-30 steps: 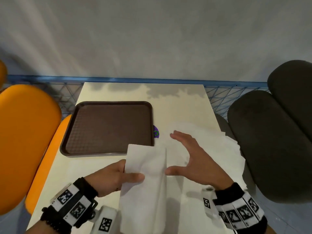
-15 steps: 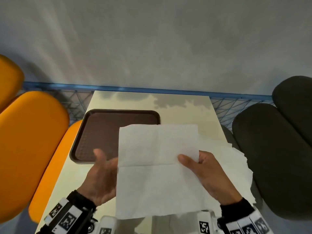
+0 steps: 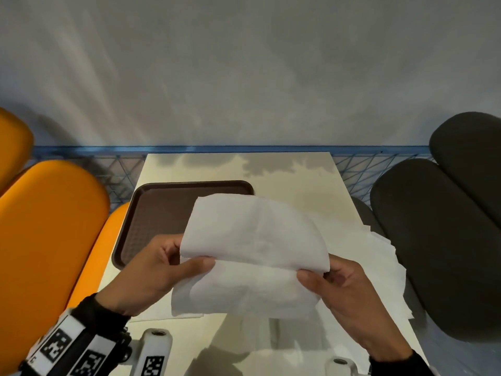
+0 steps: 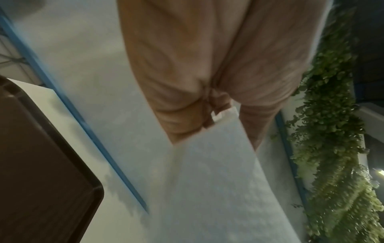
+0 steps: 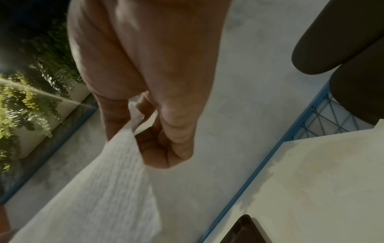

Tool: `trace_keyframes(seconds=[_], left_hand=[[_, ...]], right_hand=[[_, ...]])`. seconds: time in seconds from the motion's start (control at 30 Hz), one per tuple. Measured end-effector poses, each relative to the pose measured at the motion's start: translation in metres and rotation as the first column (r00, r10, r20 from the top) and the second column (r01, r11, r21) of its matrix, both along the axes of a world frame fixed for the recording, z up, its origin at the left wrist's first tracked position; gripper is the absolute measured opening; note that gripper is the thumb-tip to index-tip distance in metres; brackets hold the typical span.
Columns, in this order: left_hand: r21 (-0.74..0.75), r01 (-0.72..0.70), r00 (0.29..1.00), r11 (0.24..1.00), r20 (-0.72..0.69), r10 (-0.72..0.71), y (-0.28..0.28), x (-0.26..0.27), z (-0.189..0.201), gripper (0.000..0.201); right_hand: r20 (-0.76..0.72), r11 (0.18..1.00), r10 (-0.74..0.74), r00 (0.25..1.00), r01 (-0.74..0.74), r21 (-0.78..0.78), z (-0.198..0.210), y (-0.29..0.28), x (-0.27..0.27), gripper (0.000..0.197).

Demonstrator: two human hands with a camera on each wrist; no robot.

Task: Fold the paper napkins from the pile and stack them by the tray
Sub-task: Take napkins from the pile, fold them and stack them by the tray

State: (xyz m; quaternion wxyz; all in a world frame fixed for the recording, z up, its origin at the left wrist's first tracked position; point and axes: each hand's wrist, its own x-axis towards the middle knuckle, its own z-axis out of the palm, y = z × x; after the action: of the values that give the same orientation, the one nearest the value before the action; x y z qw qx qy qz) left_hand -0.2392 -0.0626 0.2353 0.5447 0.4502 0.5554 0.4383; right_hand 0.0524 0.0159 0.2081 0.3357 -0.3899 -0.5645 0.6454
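Note:
A white paper napkin (image 3: 252, 253) hangs in the air over the table, bent over on itself so its far half curves toward me. My left hand (image 3: 173, 267) pinches its left edge between thumb and fingers; my right hand (image 3: 322, 275) pinches its right edge. In the left wrist view the napkin (image 4: 216, 180) runs down from the fingers, and in the right wrist view the napkin (image 5: 116, 180) hangs from the pinch. The pile of loose napkins (image 3: 379, 256) lies on the table's right side. A dark brown tray (image 3: 160, 213) sits at the left, nothing on its visible part.
The cream table (image 3: 298, 183) is bordered by a blue wire rail (image 3: 244, 149) at the far end. Orange seats (image 3: 48, 234) stand on the left, dark grey seats (image 3: 439, 240) on the right. A flat napkin (image 3: 151, 316) lies near the table's front under my left hand.
The napkin was held spread open upright half a second ago; now its top half has come down toward me, bending the sheet over. Both hands moved slightly closer to me.

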Motion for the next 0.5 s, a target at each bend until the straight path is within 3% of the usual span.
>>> trace_keyframes(seconds=[0.17, 0.3, 0.4, 0.5], left_hand=[[0.134, 0.042, 0.999, 0.990, -0.005, -0.042, 0.000, -0.012, 0.005, 0.024], [0.252, 0.058, 0.998, 0.966, -0.007, -0.058, 0.000, -0.021, 0.006, 0.032], [0.266, 0.056, 0.998, 0.962, 0.004, -0.059, 0.000, -0.027, 0.007, 0.022], [0.284, 0.073, 0.997, 0.956, 0.013, -0.080, -0.001, -0.032, 0.008, 0.035]], right_hand=[[-0.060, 0.992, -0.083, 0.995, 0.088, 0.091, 0.003, -0.001, -0.003, 0.019], [-0.062, 0.992, -0.016, 0.998, 0.024, 0.122, -0.008, 0.003, 0.000, 0.059], [-0.113, 0.995, -0.003, 0.994, 0.014, 0.096, -0.012, 0.003, 0.002, 0.046], [-0.144, 0.999, 0.007, 0.990, -0.001, 0.043, -0.017, 0.003, 0.008, 0.058]])
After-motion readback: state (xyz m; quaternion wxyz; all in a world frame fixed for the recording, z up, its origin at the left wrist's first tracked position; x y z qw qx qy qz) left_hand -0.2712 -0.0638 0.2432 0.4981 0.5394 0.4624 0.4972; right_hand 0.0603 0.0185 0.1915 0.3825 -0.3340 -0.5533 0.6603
